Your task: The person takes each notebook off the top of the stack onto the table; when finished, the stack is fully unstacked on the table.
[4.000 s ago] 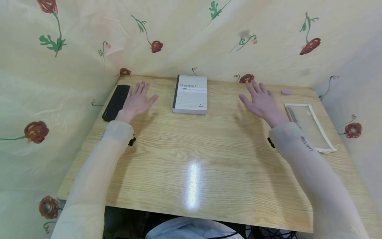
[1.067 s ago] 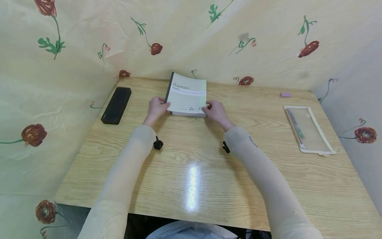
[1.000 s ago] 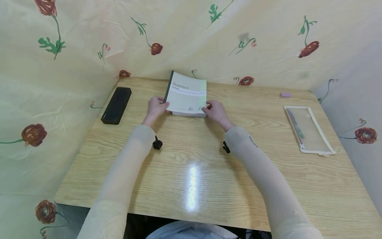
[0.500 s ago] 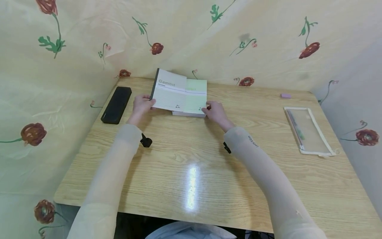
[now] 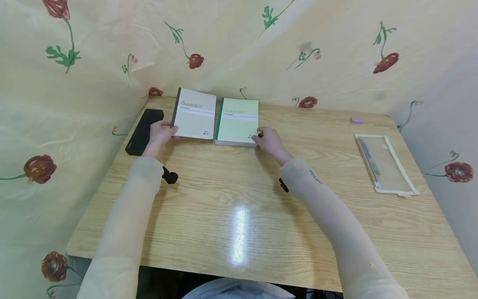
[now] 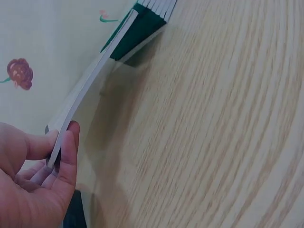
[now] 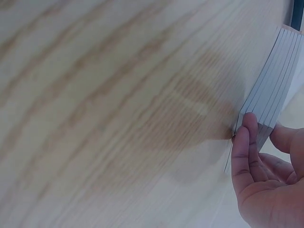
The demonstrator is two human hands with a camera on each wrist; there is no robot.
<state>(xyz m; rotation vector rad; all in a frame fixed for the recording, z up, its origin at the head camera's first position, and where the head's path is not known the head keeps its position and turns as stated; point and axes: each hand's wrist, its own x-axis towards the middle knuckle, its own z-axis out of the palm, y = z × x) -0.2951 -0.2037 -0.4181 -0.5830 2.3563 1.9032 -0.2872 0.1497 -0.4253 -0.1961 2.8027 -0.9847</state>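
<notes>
A cream cloth printed with red flowers (image 5: 386, 61) hangs around a wooden table (image 5: 261, 216) with light oak grain. At the far side of the table lies a stack of notebooks with a green-covered one on top (image 5: 237, 123); the wrist view shows several thin books in that pile. The left hand (image 5: 160, 133) pinches the near left corner of a grey-white "Gambit" notebook (image 5: 195, 114) between thumb and fingers, and holds it lifted off the wood, just left of the stack and slightly bent. The right hand (image 5: 269, 139) rests at the near right corner of the stack, with the thumb and curled fingers gripping the edges of the books there and keeping the pile in place.

Left of the lifted notebook lies a black case (image 5: 143, 131), partly under the left hand. On the right side, well apart, there is a clear zip pouch (image 5: 386, 162) with pens inside, and a small pink eraser (image 5: 357, 119) near the back edge.

I judge the step in hand is taking the top notebook away from the pile. The next move probably calls for laying it flat on free wood between the case and the stack, without pushing either of them.
</notes>
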